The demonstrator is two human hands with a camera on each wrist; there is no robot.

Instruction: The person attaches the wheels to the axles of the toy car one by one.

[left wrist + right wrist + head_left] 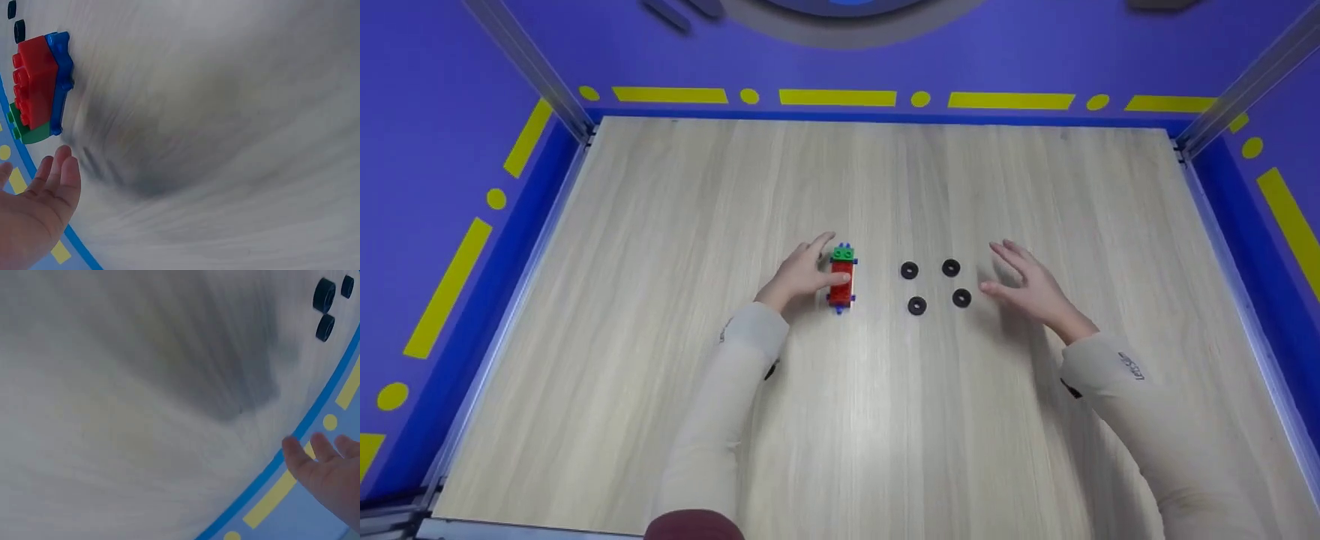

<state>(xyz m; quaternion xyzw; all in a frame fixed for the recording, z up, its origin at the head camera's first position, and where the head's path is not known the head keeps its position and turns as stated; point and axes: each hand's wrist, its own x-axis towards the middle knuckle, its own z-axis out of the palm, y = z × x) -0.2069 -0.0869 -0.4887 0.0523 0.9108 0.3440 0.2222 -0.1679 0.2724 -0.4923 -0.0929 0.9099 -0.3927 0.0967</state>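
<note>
A toy car built of red bricks (841,283) with a green brick (843,253) at its far end stands on the table, left of centre. The left wrist view shows its blue wheel base (61,81) under the red brick. Beside it is my left hand (802,271), fingers spread and relaxed, the thumb overlapping the red brick in the head view. Several black toy wheels (916,305) lie flat to the car's right. My right hand (1030,289) hovers right of these wheels, its fingers apart with nothing between them.
The work surface is a pale wood-grain table (840,435). Blue-purple panels (840,67) with yellow dashes and dots wall its back and sides. Metal posts (529,67) rise at the back corners.
</note>
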